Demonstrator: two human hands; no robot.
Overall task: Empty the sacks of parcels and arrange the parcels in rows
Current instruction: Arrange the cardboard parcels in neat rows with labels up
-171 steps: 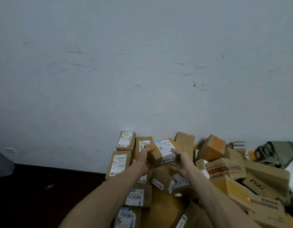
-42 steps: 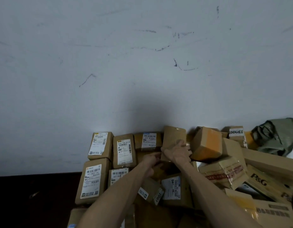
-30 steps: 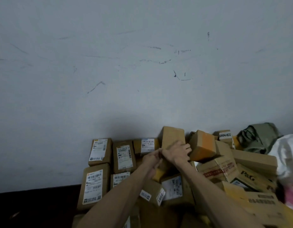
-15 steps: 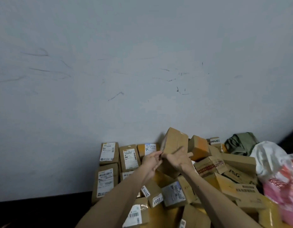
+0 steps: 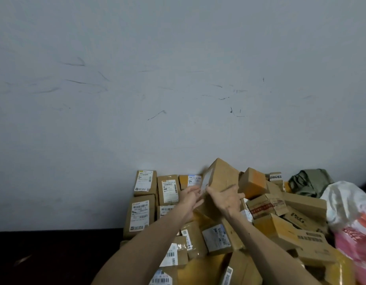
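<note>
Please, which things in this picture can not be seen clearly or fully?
Head view only:
- Label text on the stacked parcels: too small to read.
- Lower part of the tilted box: hidden by the left hand and right hand.
- Pink and white bag: cut off by the right edge.
- Green sack: contents hidden by its own cloth.

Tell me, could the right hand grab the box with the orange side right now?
Probably not yet. The orange-sided box sits just beside the right hand, on top of the pile with nothing over it, but that hand and the left hand are holding a tilted brown box.
</note>
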